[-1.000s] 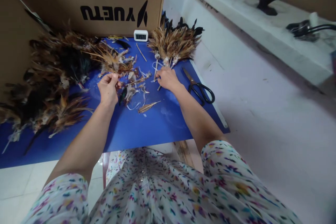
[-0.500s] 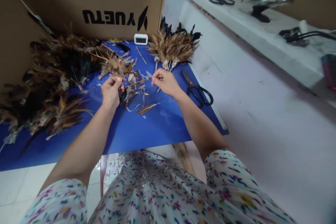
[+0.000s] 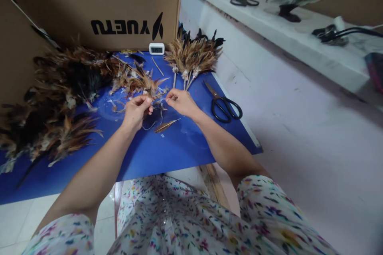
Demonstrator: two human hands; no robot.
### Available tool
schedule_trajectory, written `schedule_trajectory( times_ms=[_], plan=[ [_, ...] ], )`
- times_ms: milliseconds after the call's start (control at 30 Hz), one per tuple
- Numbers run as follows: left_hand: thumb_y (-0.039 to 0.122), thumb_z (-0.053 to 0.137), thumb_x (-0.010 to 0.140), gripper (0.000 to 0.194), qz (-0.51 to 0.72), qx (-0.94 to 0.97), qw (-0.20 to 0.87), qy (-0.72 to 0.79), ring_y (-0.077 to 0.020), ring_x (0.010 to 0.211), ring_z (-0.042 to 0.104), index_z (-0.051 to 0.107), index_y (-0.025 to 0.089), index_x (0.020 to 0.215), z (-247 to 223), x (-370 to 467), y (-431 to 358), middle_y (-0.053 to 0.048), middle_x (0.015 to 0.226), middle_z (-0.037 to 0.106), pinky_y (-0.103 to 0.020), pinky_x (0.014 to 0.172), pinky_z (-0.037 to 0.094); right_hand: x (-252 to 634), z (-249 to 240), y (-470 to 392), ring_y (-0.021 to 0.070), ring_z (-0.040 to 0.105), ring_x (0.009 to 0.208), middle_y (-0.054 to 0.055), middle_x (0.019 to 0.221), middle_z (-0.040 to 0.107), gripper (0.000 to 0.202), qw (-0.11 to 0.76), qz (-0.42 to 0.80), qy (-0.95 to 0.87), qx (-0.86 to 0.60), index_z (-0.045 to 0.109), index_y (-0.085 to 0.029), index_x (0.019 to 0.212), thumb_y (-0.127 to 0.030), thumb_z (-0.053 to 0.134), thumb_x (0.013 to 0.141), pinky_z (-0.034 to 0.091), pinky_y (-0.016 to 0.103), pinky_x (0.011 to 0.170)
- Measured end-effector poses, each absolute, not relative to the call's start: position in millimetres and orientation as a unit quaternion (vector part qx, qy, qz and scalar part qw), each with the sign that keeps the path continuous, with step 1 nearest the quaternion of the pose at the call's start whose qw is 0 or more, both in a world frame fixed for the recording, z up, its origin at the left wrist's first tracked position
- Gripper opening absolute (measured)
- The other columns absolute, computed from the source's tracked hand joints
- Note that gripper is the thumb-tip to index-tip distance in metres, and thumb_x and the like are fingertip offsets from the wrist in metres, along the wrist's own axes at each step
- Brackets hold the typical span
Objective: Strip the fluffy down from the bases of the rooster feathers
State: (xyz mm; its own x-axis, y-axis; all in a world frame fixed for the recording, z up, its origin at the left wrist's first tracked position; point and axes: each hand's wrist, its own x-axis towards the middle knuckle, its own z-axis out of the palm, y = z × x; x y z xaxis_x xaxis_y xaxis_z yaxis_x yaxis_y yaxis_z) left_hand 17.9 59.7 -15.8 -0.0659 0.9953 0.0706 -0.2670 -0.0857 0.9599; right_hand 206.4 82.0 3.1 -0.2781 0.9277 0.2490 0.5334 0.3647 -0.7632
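My left hand (image 3: 137, 112) is closed in a pinch on a small tuft of brown feathers (image 3: 153, 85), which fans out above its fingertips. Just to its right, my right hand (image 3: 181, 102) pinches the end of something thin and pale that runs toward the left hand; what it is cannot be made out. Below and between the hands a single brown feather (image 3: 166, 126) lies on the blue tabletop (image 3: 173, 151), with wispy scraps around it. Black-handled scissors (image 3: 225, 105) rest to the right of my right hand, blades pointing away.
Brown and black feather bunches (image 3: 68, 83) heap up along the left. Several feather bundles on sticks (image 3: 196, 55) lie at the back right. A small white digital clock (image 3: 156, 49) stands before a large cardboard box (image 3: 119, 0). A white ledge (image 3: 269, 24) runs along the right wall.
My left hand has moved right, closer to my right hand, and the brown tuft now shows upright above its fingers. My right hand has shifted slightly left and down. The view has tilted a little.
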Motion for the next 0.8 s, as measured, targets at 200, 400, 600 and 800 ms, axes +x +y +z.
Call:
schedule_trajectory(
  times_ms=[200,400,600,800],
  plan=[
    [0.04,0.089,0.055,0.036,0.577,0.453,0.522,0.435,-0.008,0.042,0.051,0.065,0.015,0.065,-16,23,56,0.002,0.049,0.056,-0.019,0.042,0.042,201,4,76,0.0112,0.053,0.065,-0.002,0.068,0.06,0.01,0.324,0.251,-0.779,-0.475,0.067,-0.016,0.085,-0.021,0.058,0.083,0.038,0.025,0.067],
    [0.042,0.089,0.054,0.035,0.57,0.461,0.501,0.46,-0.0076,0.038,0.048,0.066,0.016,0.063,-19,22,58,0.003,0.048,0.056,-0.019,0.039,0.041,199,5,73,0.0113,0.052,0.065,0.0,0.07,0.062,0.013,0.315,0.238,-0.789,-0.472,0.068,-0.016,0.087,-0.021,0.057,0.085,0.038,0.025,0.067],
    [0.038,0.088,0.06,0.03,0.554,0.48,0.499,0.462,-0.0075,0.034,0.046,0.067,0.016,0.063,-22,20,60,0.002,0.043,0.054,-0.018,0.035,0.035,200,8,71,0.012,0.055,0.066,0.001,0.073,0.065,0.013,0.303,0.244,-0.79,-0.474,0.068,-0.016,0.088,-0.022,0.057,0.085,0.039,0.025,0.067],
    [0.033,0.085,0.065,0.026,0.547,0.486,0.479,0.485,-0.0079,0.035,0.047,0.067,0.014,0.063,-21,20,60,0.001,0.042,0.054,-0.017,0.037,0.036,199,8,71,0.0104,0.049,0.061,-0.001,0.068,0.061,0.012,0.305,0.245,-0.797,-0.461,0.068,-0.016,0.085,-0.02,0.056,0.083,0.036,0.024,0.063]
  ],
)
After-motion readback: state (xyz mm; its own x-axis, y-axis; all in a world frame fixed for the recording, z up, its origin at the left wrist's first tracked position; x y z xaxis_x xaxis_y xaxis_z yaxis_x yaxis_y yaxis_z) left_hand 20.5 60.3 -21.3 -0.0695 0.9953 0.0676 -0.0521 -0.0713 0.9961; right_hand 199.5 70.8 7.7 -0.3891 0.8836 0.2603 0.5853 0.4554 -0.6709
